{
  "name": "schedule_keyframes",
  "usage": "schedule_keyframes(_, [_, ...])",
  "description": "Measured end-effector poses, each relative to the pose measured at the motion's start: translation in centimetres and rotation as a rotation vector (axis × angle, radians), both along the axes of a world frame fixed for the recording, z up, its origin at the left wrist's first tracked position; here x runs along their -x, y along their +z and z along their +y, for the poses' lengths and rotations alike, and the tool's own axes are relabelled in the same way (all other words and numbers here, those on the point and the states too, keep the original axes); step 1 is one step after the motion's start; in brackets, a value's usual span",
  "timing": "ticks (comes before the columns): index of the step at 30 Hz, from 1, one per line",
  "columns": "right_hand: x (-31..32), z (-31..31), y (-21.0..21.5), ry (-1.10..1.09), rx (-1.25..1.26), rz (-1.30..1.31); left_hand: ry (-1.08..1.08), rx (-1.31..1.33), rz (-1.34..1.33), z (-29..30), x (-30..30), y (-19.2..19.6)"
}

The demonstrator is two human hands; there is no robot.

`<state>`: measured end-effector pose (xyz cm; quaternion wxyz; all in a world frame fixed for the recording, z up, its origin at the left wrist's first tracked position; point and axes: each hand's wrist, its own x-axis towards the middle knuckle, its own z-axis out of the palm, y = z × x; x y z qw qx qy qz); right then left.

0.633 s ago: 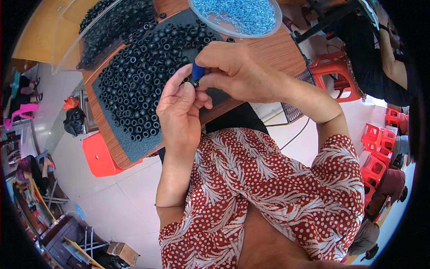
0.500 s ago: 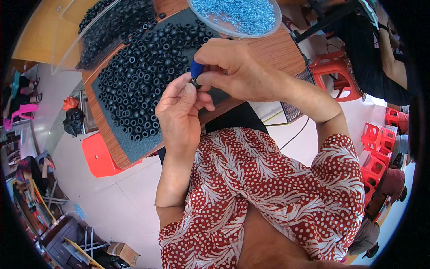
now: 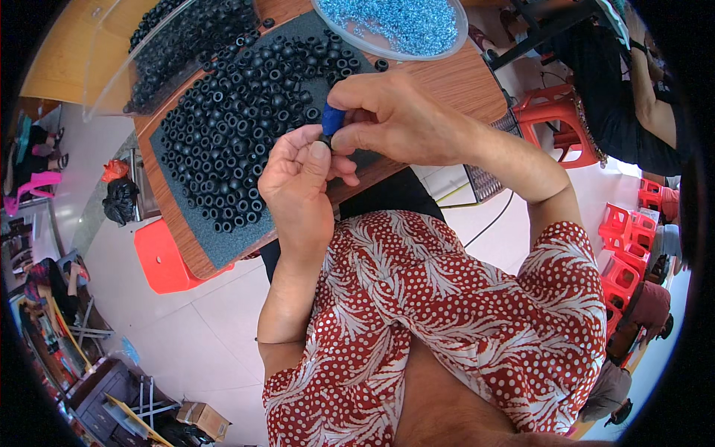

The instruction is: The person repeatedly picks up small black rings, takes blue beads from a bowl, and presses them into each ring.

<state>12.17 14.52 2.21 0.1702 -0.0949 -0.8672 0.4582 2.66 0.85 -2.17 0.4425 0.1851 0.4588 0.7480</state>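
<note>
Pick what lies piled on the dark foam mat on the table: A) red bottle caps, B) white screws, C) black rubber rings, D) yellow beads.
C: the foam mat is strewn with black rubber rings, beside both hands.

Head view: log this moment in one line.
left hand: pinching black ring | right hand: gripping blue piece | rings pile: on dark mat

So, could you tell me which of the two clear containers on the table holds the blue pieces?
The round clear bowl at the table's far right; the clear tray at the far left holds black rings like those on the mat.
</note>
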Motion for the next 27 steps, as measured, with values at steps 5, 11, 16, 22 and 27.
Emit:
schedule_keyframes(5, [-0.3,0.0,0.2,-0.035,0.179,-0.083,-0.021,-0.028,-0.009,-0.3,-0.7,-0.2])
schedule_keyframes(11, [-0.8,0.7,-0.9,-0.019,0.340,-0.160,-0.099,-0.033,-0.082,-0.7,-1.4,-0.8])
schedule_keyframes(16, [-1.1,0.8,-1.8,-0.035,0.526,-0.265,-0.085,-0.043,-0.078,-0.5,-1.9,-1.3])
schedule_keyframes(22, [1.4,1.8,-3.6,-0.150,-0.005,-0.007,-0.130,-0.047,-0.088,-0.7,-1.6,-1.5])
schedule_keyframes(27, [3.3,1.6,-5.1,-0.180,-0.564,0.068,-0.136,0.013,-0.094,-0.8,-1.6,-1.6])
